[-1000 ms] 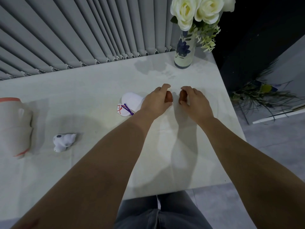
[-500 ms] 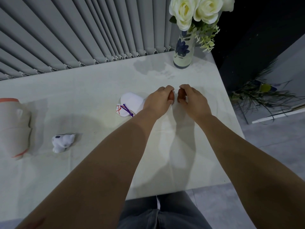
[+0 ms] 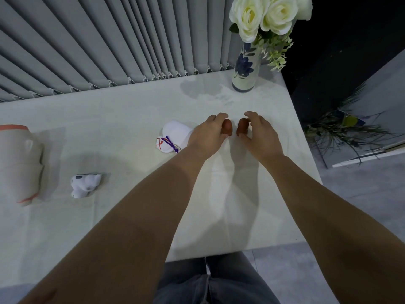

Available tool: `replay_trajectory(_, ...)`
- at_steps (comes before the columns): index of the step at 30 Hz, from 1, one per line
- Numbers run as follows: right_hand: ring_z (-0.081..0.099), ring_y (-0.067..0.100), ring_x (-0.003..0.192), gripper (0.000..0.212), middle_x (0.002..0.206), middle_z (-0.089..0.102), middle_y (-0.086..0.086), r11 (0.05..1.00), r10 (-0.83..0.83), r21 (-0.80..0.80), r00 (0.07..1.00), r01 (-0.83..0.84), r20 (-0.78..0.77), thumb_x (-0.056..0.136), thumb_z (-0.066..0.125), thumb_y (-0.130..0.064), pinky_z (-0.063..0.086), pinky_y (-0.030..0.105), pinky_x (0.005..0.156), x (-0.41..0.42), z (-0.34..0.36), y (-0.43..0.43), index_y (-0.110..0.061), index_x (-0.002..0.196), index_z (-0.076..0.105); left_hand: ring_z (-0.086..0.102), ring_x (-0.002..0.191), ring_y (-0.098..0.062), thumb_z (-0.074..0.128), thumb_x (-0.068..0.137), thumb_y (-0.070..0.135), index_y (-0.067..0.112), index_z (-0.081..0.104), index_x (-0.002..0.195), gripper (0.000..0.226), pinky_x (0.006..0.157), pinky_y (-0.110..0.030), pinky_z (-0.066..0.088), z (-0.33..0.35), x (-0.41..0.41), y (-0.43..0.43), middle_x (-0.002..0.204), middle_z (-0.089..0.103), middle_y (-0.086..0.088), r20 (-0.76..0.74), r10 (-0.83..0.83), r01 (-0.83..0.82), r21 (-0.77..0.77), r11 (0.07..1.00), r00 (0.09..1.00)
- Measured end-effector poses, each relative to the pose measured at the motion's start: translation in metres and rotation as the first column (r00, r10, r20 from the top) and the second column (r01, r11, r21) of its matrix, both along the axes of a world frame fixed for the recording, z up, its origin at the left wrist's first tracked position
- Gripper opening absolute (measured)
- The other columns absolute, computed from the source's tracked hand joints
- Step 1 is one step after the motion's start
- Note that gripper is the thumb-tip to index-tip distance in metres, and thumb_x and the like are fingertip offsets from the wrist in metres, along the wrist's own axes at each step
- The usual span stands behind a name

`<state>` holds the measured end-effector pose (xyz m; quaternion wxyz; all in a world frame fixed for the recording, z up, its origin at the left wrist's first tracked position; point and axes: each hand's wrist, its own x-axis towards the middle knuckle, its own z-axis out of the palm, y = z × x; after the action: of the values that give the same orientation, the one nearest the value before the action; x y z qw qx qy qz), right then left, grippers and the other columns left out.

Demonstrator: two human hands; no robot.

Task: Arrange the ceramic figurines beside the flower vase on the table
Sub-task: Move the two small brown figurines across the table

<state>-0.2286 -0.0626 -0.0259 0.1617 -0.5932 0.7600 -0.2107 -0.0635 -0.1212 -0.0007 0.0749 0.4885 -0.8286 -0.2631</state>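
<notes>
Two small brown figurines stand side by side on the white table (image 3: 131, 119), in front of the flower vase (image 3: 245, 69) with white roses. My left hand (image 3: 208, 134) grips the left brown figurine (image 3: 227, 127). My right hand (image 3: 258, 134) grips the right brown figurine (image 3: 242, 126). A white figurine with red and purple markings (image 3: 173, 137) lies just left of my left wrist. A small white animal figurine (image 3: 84, 184) lies on its side further left. The lower parts of both brown figurines are hidden by my fingers.
A large pale ceramic piece with an orange rim (image 3: 19, 163) sits at the table's left edge. Grey vertical blinds (image 3: 109, 40) run behind the table. A spiky plant (image 3: 341, 130) lies on the floor past the right edge.
Both hands stayed near the table's middle right. The two brown figurines moved close together, then slightly apart, and show more between my fingers now.
</notes>
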Motion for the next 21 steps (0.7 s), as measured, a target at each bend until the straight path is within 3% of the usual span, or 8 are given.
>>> replay_trajectory(7,0.051,0.028,0.118,0.049,0.128,0.058,0.009,0.981,-0.019,-0.193,0.994,-0.002,-0.109,0.087,0.062,-0.025,0.040,0.037,0.101,0.023,0.023,0.001,-0.011,0.133,0.048,0.060,0.114,-0.031,0.056,0.093,0.018,0.014,0.046,0.139,0.047,0.085,-0.042,0.052,0.017,0.027,0.013,0.131,0.058,-0.011,-0.086,0.013,-0.024,-0.129,0.991,0.996)
replay_trajectory(10,0.052,0.028,0.117,0.045,0.125,0.059,0.009,0.968,0.013,-0.247,0.992,-0.043,-0.122,0.088,0.058,-0.024,0.041,0.037,0.100,0.046,0.031,-0.003,-0.010,0.130,0.050,0.059,0.115,-0.029,0.056,0.092,0.015,0.011,0.051,0.135,0.043,0.093,-0.041,0.050,0.020,0.050,0.023,0.128,0.060,-0.010,-0.152,0.058,-0.087,-0.196,0.977,0.987)
replay_trajectory(14,0.054,0.030,0.117,0.048,0.126,0.060,0.009,0.958,0.153,-0.217,0.974,-0.188,-0.168,0.085,0.060,-0.022,0.044,0.044,0.098,0.083,0.034,-0.006,-0.011,0.131,0.050,0.057,0.113,-0.031,0.057,0.091,0.014,0.009,0.054,0.131,0.040,0.097,-0.042,0.047,0.014,0.098,0.036,0.125,0.063,-0.011,-0.133,0.167,-0.196,-0.245,0.949,0.977)
replay_trajectory(21,0.056,0.032,0.109,0.043,0.120,0.061,0.011,0.888,0.399,-0.120,0.873,-0.444,-0.281,0.081,0.065,-0.023,0.044,0.041,0.093,0.146,0.022,-0.015,-0.008,0.120,0.054,0.059,0.110,-0.039,0.062,0.086,0.014,0.006,0.059,0.125,0.039,0.094,-0.044,0.046,-0.007,0.205,0.054,0.120,0.064,-0.016,0.031,0.393,-0.366,-0.301,0.880,0.919)
